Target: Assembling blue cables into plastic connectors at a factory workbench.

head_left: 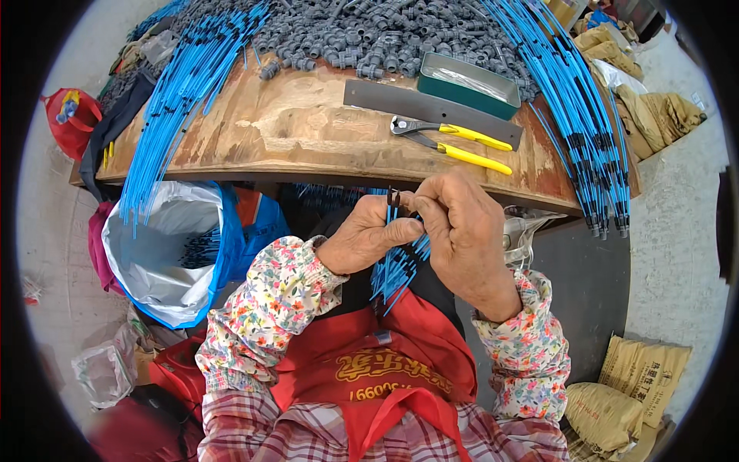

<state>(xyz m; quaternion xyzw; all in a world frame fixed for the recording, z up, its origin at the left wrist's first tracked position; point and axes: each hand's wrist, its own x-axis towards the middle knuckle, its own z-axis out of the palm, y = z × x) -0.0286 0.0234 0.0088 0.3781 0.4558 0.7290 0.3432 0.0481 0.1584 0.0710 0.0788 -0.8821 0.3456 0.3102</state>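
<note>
Just in front of the table edge, my left hand is closed on thin blue tubes whose black ends stick up past the fingers. My right hand meets it there, thumb and fingers pinched together beside those black ends. Whatever sits in that pinch is too small or hidden to make out. Below the two hands, more blue tubes hang or lie over my lap, partly covered by the right hand. Yellow-handled cutting pliers lie on the table beyond my right hand.
The wooden table bears grey plastic fittings, a grey metal strip and a green box. Blue tube bundles overhang its edge at left and right. A silver-lined blue bag stands open at left; sacks lie lower right.
</note>
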